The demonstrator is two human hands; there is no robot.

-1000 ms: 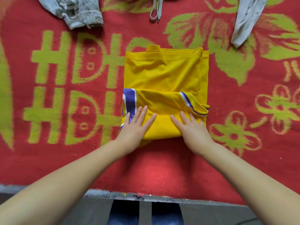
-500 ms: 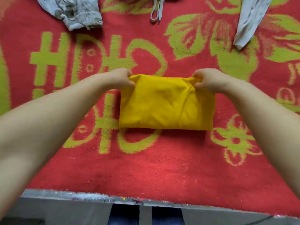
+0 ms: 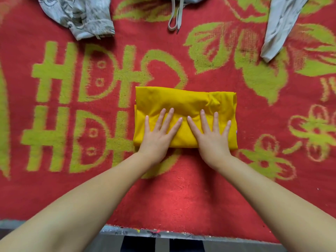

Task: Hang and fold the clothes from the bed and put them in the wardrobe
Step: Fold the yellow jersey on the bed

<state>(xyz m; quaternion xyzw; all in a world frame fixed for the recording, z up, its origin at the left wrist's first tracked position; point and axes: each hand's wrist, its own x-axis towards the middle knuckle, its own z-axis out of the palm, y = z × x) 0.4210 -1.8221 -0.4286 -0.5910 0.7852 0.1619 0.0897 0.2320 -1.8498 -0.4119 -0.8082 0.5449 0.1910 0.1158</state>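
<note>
The yellow garment (image 3: 185, 106) lies folded into a flat rectangle, wider than deep, on the middle of the red blanket (image 3: 163, 197). Its top layer is smooth at the left and bunched into small creases near the far right corner; at the left edge the stacked layers show as thin steps.

The left hand (image 3: 160, 131) lies palm down on the near left half of the garment, fingers straight and spread, pressing flat and gripping nothing. The right hand (image 3: 211, 133) lies the same way on the near right half, fingers fanned, flat on the cloth and gripping nothing. The two index fingers point toward each other and nearly meet. Both bare forearms reach in from the bottom corners.

The blanket bears yellow-green characters at left and leaves and flowers at right. At its far edge lie a patterned grey garment (image 3: 80, 15) at left, a drawstring (image 3: 174, 17) in the middle, and a pale grey cloth (image 3: 278, 28) at right, all well apart from the yellow one. A grey bed edge (image 3: 127, 233) runs along the bottom.
</note>
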